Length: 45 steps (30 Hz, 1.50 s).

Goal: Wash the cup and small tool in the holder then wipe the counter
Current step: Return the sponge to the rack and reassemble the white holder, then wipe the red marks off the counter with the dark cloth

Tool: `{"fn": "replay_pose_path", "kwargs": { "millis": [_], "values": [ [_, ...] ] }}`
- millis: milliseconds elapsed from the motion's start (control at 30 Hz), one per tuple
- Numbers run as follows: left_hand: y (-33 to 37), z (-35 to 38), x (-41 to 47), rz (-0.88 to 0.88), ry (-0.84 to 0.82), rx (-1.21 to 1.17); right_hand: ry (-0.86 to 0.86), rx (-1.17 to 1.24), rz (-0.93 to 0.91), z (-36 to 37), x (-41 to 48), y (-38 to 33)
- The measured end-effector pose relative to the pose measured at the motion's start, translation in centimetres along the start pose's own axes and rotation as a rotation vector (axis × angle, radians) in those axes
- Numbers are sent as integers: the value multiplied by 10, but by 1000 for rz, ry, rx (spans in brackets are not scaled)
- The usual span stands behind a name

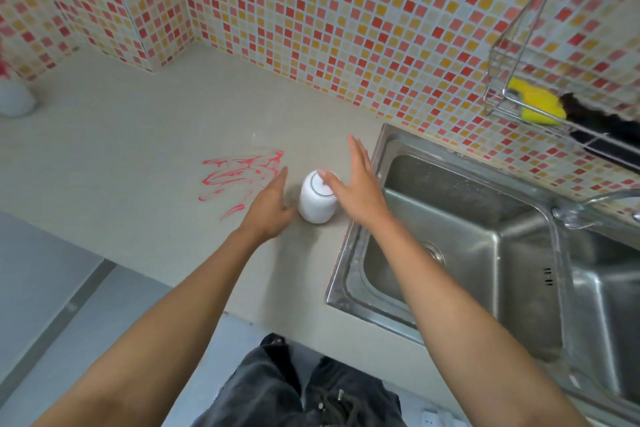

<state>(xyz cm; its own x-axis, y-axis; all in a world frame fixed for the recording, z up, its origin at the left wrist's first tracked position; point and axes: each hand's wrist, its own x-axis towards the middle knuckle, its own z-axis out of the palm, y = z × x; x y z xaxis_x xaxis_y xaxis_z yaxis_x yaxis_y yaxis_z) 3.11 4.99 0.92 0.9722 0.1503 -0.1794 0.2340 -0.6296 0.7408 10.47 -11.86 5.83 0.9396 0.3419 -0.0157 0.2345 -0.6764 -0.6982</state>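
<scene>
Beige counter (145, 135) beside sink (460, 218); both hands spread, left hand (268, 206) and right hand (356, 180) flanking white cup (317, 199)

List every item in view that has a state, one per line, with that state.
white cup: upright on the counter, between both hands
left hand: open, beside the cup
right hand: open, thumb on the cup's top
counter: smeared red
sink: no dishes inside
yellow sponge: in the wire rack
</scene>
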Motion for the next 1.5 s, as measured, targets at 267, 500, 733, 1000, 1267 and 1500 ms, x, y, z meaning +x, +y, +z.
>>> {"fn": "replay_pose_path", "kwargs": {
  "millis": [267, 500, 733, 1000, 1267, 1500],
  "values": [
    [61, 2, 2, 260, 246, 190, 85, -337, 32, -35, -53, 69],
    [172, 59, 13, 562, 179, 300, 404, -390, 24, -128, -69, 89],
    [294, 88, 48, 761, 164, 457, 677, -348, 12, -258, -46, 95],
    [323, 112, 87, 702, 263, 801, 320, -379, 490, -350, 27, 122],
    [322, 115, 90, 690, 210, 764, 241, -574, 564, -361, 39, 117],
    [330, 112, 87, 666, 171, 775, 474, -551, 482, -369, 34, 139]
  ]
}}
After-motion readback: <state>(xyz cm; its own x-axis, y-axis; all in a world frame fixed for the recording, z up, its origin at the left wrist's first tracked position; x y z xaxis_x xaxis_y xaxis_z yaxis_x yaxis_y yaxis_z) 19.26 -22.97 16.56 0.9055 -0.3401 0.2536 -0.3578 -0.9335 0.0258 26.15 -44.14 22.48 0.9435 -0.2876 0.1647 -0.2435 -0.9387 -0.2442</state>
